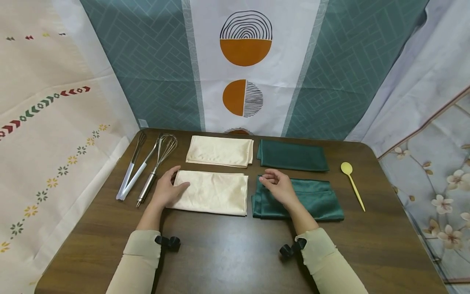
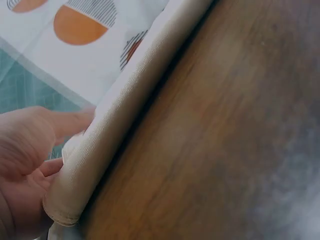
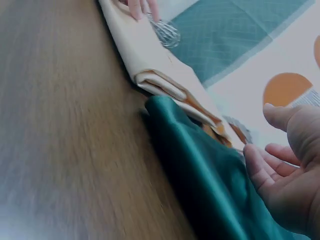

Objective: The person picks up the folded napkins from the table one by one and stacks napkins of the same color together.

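My left hand (image 1: 169, 190) is at the left edge of the front cream folded cloth (image 1: 216, 194), its thumb over the top and its fingers along the side. In the left wrist view that thumb appears to touch the cloth (image 2: 120, 115); the fingertips are partly hidden. Over the left part of the front dark green folded cloth (image 1: 319, 200), my right hand (image 1: 280, 188) has relaxed fingers and holds nothing. The right wrist view shows its thumb and fingers apart, beside the shiny green cloth (image 3: 195, 160). Both cloths lie flat on the table.
Behind these lie another cream folded cloth (image 1: 220, 151) and another green one (image 1: 293, 155). At left are a whisk (image 1: 152, 175) and two white-handled utensils, one (image 1: 134, 179) beside the whisk. A yellow spoon (image 1: 354, 185) lies at right on the brown table (image 1: 220, 253).
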### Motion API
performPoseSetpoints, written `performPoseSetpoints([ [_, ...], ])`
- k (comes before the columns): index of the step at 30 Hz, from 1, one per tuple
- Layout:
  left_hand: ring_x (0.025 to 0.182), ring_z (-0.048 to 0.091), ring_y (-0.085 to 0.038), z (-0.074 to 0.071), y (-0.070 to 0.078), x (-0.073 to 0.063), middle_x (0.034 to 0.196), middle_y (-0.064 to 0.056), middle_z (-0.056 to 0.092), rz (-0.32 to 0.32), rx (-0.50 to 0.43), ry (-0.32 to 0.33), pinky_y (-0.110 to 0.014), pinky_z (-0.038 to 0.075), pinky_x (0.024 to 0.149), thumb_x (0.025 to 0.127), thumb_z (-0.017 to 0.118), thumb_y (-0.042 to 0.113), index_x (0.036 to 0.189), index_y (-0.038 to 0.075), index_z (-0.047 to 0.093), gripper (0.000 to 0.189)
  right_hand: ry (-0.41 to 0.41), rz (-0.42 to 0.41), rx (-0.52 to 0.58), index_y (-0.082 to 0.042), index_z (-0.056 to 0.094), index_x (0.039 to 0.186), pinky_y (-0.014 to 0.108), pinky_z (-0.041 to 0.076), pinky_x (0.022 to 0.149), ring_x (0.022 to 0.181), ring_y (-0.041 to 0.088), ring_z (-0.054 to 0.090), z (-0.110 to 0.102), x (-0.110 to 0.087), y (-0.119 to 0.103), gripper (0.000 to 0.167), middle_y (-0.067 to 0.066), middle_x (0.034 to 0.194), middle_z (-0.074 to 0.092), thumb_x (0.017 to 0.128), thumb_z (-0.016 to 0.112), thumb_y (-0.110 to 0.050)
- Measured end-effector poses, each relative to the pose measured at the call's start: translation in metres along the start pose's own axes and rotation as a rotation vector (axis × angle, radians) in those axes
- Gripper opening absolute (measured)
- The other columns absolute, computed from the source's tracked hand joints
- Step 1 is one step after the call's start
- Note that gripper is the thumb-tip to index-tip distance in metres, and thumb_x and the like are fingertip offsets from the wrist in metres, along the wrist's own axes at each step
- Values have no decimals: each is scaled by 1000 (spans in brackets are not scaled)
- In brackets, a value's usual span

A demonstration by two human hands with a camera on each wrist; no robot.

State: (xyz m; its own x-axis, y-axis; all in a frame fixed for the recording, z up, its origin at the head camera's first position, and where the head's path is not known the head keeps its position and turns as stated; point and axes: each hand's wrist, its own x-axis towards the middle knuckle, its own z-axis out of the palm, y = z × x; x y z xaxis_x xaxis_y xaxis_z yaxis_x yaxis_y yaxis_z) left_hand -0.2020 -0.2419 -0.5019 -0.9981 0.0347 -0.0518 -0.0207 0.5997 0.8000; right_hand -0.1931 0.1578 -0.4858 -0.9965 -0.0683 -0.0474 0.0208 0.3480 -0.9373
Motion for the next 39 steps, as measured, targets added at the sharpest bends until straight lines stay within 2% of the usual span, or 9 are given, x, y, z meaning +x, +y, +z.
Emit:
performPoseSetpoints([
  [6, 120, 55, -45, 1, -2, 2, 145, -29, 48, -4, 7, 0, -54, 48, 98, 88, 79, 10, 155, -1, 35, 81, -78, 15, -31, 6, 53, 140, 33, 57, 82, 108, 31, 64, 19, 13, 1, 56, 21, 126, 65, 95, 74, -20],
  [12, 99, 64, -35, 5, -2, 3, 127, -29, 61, -30, 28, 2, -43, 52, 84, 86, 80, 11, 153, -4, 38, 81, -133, 7, -184, 5, 59, 134, 37, 56, 83, 101, 26, 65, 33, 24, 1, 63, 14, 116, 69, 85, 84, -25],
  [19, 114, 61, -40, 6, 1, 7, 132, -30, 60, -16, -27, -12, -49, 50, 94, 86, 78, 4, 150, -5, 41, 75, -170, -50, -361, 1, 67, 120, 42, 51, 90, 87, 21, 55, 44, 33, -6, 57, 2, 89, 63, 76, 91, -27],
  [24, 119, 58, -43, 3, 3, 10, 143, -31, 50, -29, -80, -70, -47, 51, 92, 86, 77, 0, 148, 0, 41, 72, -213, -71, -396, 2, 70, 117, 35, 49, 77, 70, 15, 50, 47, 37, -9, 49, -1, 74, 58, 77, 90, -19],
  [28, 131, 48, -45, 0, 4, 13, 154, -31, 37, -64, -131, -108, -45, 49, 95, 86, 75, -2, 156, 1, 30, 84, -246, -109, -419, -2, 73, 102, 29, 41, 64, 62, 13, 45, 45, 39, -10, 29, -2, 68, 54, 82, 86, -18],
  [30, 130, 48, -44, 0, 5, 15, 154, -32, 36, -69, -147, -116, -42, 49, 94, 85, 75, -2, 158, -1, 26, 87, -265, -130, -435, -4, 73, 98, 28, 39, 62, 62, 13, 45, 44, 39, -10, 22, -3, 68, 54, 85, 82, -18],
  [34, 111, 60, -34, 0, 6, 17, 138, -33, 53, -53, -188, -126, -32, 52, 85, 83, 72, -6, 150, -8, 38, 75, -295, -155, -420, -6, 71, 100, 29, 38, 62, 61, 13, 45, 41, 40, -9, 17, -2, 70, 55, 89, 76, -17],
  [37, 96, 63, -25, 0, 5, 19, 122, -30, 63, -50, -206, -135, -26, 53, 78, 82, 71, -9, 140, -13, 49, 62, -315, -172, -392, -6, 65, 89, 29, 36, 60, 58, 13, 42, 39, 42, -6, 12, -2, 68, 51, 91, 72, -16],
  [39, 93, 61, -22, -1, 5, 20, 117, -25, 65, -48, -190, -127, -24, 52, 75, 83, 73, -9, 135, -13, 54, 56, -319, -179, -381, -11, 56, 80, 29, 34, 60, 57, 12, 39, 38, 43, -5, 18, -3, 66, 47, 91, 70, -17],
])
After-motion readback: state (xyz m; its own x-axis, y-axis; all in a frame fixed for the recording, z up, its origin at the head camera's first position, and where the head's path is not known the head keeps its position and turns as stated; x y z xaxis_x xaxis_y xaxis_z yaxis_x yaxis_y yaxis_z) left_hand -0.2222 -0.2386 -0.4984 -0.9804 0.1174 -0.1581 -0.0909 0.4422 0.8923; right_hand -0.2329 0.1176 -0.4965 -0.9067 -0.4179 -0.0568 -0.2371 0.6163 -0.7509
